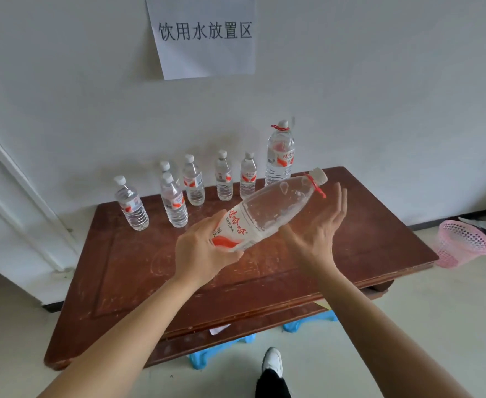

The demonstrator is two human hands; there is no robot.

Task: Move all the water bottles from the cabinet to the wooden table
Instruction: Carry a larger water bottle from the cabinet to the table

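Note:
A large clear water bottle (267, 211) with a red-and-white label lies tilted above the wooden table (138, 271), cap pointing up and right. My left hand (204, 248) grips its base end. My right hand (319, 225) is open, palm up, under the bottle's upper part, fingers spread near the neck. Along the table's far edge stand several small water bottles (174, 205) and one tall big bottle (279, 156) with a red cap ring, all upright. The cabinet is not in view.
A paper sign (204, 35) hangs on the white wall above the table. A pink plastic basket (460, 242) sits on the floor at the right. Blue plastic stools (308, 323) show under the table's front edge. My white shoe (272, 363) is below.

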